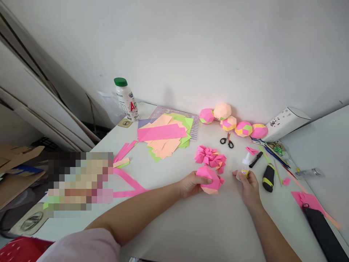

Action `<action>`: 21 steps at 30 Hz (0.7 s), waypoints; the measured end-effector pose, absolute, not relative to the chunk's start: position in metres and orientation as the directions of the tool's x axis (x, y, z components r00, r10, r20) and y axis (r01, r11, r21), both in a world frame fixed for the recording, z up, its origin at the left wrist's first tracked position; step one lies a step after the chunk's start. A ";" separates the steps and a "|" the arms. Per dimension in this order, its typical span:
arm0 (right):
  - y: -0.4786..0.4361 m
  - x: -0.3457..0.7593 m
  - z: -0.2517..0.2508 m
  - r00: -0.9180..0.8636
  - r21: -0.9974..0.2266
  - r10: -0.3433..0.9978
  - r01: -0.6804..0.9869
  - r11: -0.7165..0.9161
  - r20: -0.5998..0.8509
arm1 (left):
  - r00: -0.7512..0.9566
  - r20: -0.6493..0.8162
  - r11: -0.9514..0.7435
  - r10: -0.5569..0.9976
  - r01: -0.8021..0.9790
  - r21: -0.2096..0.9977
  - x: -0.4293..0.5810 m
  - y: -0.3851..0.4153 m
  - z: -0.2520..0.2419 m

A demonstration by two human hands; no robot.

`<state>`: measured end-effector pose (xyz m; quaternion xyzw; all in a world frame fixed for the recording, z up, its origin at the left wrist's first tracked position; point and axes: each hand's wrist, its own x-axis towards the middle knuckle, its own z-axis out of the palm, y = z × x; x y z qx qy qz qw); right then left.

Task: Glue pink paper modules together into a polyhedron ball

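My left hand [191,185] is closed around a faceted paper ball [208,178], mostly pink with a peach patch at its underside. Between the thumb and fingers of my right hand [249,185] is a small glue bottle [245,166] with a white tip pointing up and a yellow label. The bottle and the ball are apart. Just beyond the ball lies a cluster of folded pink paper pieces [208,155]. Small black-handled scissors [227,141] rest on the table farther back.
Several finished paper balls [228,123] line the wall. A pile of coloured paper [163,135] lies by a white bottle with a green cap [127,100]. On the right are a black-and-yellow cutter [268,177], a marker [256,159] and a black case [324,229]. Pink strips [131,180] lie left.
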<state>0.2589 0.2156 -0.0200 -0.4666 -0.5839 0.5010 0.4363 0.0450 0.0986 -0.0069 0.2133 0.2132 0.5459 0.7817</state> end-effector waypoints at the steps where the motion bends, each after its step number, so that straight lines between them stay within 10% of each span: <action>1: 0.216 0.259 -0.021 -0.180 -0.992 0.982 0.103 0.073 0.054 | 0.309 -0.102 0.312 0.946 -0.771 0.555 0.045 0.099 -0.007; 12: 0.206 0.262 0.006 -0.120 -0.962 0.979 -0.239 0.131 0.163 | 0.255 -0.137 0.290 0.957 -0.845 0.449 0.044 0.098 -0.011; 21: 0.172 0.264 0.025 -0.352 -0.963 0.900 -0.025 0.267 0.258 | 0.304 -0.180 0.353 0.935 -0.822 0.447 0.046 0.096 -0.007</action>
